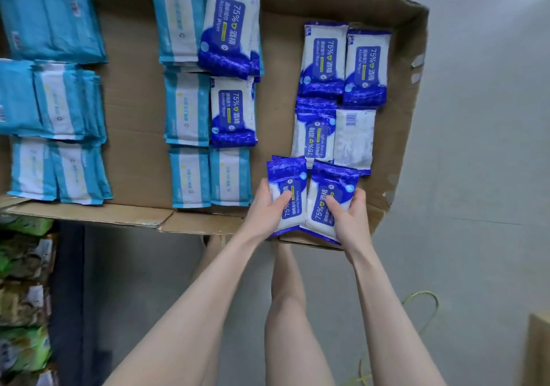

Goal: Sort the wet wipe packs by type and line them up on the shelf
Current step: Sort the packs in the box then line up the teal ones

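One view only: head-worn wide-angle, pitched steeply down. Cardboard-lined shelf [134, 111] fills the upper two-thirds, close in. Forearms enter from the bottom edge. Left hand [268, 207] grips left pack [287, 171], right hand [349, 216] grips right pack [333, 177], just right of centre. Floor [476, 177] runs down the right side.

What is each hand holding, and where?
Left hand grips the left alcohol wipe pack by its near left edge; right hand grips the right pack by its near right edge.
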`<action>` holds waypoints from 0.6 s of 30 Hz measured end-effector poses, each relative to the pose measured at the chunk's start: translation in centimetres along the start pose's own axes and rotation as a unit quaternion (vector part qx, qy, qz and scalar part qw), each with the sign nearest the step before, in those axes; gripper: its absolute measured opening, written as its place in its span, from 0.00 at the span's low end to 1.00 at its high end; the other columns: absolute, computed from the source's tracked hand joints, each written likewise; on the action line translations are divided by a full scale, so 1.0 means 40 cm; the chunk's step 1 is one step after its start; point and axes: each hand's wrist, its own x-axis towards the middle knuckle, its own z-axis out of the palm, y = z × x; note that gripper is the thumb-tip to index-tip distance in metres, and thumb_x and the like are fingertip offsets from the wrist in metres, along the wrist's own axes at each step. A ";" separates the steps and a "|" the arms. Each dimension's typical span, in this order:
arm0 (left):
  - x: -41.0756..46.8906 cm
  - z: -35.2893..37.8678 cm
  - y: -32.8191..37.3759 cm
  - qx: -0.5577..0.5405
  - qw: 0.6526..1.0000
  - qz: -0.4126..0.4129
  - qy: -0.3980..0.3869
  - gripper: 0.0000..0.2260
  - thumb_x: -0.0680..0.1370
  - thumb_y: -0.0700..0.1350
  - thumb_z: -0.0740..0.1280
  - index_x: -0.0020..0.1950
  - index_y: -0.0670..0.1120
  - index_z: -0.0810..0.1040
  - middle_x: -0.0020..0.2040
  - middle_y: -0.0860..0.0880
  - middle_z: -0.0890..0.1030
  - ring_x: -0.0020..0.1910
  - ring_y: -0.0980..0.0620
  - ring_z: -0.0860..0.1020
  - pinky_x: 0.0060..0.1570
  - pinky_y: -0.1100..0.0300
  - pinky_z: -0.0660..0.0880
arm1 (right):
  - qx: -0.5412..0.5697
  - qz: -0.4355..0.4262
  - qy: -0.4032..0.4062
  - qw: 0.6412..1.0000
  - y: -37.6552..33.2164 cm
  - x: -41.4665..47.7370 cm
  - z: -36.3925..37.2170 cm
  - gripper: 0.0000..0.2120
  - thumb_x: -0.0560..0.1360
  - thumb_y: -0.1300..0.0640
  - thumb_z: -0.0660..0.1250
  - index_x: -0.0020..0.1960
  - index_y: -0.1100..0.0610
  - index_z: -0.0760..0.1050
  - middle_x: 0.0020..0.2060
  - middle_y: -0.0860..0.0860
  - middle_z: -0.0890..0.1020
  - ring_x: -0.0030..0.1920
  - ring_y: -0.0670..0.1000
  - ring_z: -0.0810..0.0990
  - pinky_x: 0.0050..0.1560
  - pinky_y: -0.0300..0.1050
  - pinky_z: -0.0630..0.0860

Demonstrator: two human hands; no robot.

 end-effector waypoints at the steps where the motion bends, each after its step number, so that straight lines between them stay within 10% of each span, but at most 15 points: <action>1: 0.004 0.031 0.000 -0.003 1.000 0.004 0.007 0.09 0.75 0.47 0.67 0.52 0.54 0.71 0.57 0.49 0.80 0.56 0.50 0.79 0.59 0.44 0.74 | -0.018 -0.011 0.005 1.000 0.004 0.015 -0.024 0.15 0.77 0.63 0.65 0.60 0.54 0.64 0.52 0.49 0.80 0.50 0.48 0.81 0.55 0.51 0.78; 7: 0.062 0.117 -0.029 0.051 0.998 0.009 0.044 0.13 0.76 0.44 0.69 0.58 0.48 0.71 0.57 0.49 0.80 0.55 0.51 0.79 0.59 0.49 0.74 | -0.190 -0.086 0.016 0.978 0.022 0.100 -0.096 0.30 0.77 0.61 0.65 0.74 0.56 0.56 0.66 0.52 0.73 0.62 0.50 0.73 0.60 0.38 0.67; 14: 0.067 0.168 -0.065 0.247 0.949 0.048 0.189 0.25 0.75 0.45 0.69 0.70 0.42 0.66 0.65 0.43 0.71 0.64 0.46 0.70 0.63 0.55 0.65 | -0.387 -0.135 0.063 0.910 0.058 0.126 -0.084 0.34 0.77 0.62 0.64 0.77 0.58 0.50 0.71 0.57 0.60 0.68 0.57 0.65 0.64 0.51 0.66; 18: 0.048 0.165 -0.073 0.304 0.940 0.053 0.146 0.32 0.76 0.43 0.68 0.76 0.44 0.56 0.70 0.45 0.69 0.68 0.47 0.68 0.65 0.53 0.65 | -0.474 -0.149 0.029 0.867 0.068 0.115 -0.086 0.28 0.78 0.61 0.61 0.76 0.56 0.55 0.75 0.58 0.54 0.70 0.58 0.59 0.65 0.53 0.67</action>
